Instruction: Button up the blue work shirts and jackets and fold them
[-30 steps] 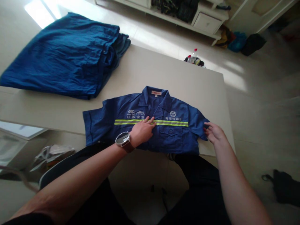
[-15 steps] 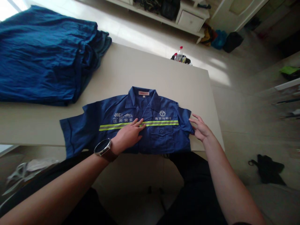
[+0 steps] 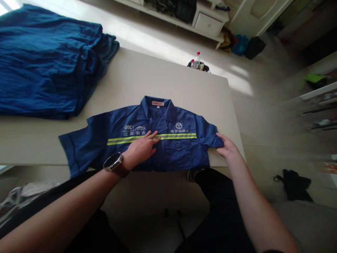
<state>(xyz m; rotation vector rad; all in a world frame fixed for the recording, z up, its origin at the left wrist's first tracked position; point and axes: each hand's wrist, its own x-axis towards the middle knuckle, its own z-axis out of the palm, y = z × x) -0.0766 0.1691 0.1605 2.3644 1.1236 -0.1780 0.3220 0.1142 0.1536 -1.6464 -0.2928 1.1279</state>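
Blue work shirt [image 3: 171, 147] lies face up on the near edge of the pale table [image 3: 163, 80], collar away from me, hem hanging just over the edge toward my lap. A yellow-green stripe [image 3: 181, 135] runs across the chest, white lettering above it.

My left hand [image 3: 139, 151] rests flat on the shirt front, palm down, fingers loosely spread, fingertips on the stripe near the middle of the chest. Watch [image 3: 113, 163] on that wrist.

My right hand [image 3: 228, 148] is at the tip of the shirt's right-side sleeve [image 3: 212, 135], fingers on the cloth at the cuff; whether they pinch it or only touch it I cannot tell. The other sleeve [image 3: 76, 149] lies spread flat toward the left.

Pile of blue cloth [image 3: 44, 59] on the far left of the table, well apart from the shirt. Bottle [image 3: 196, 59] beyond the table's far edge.
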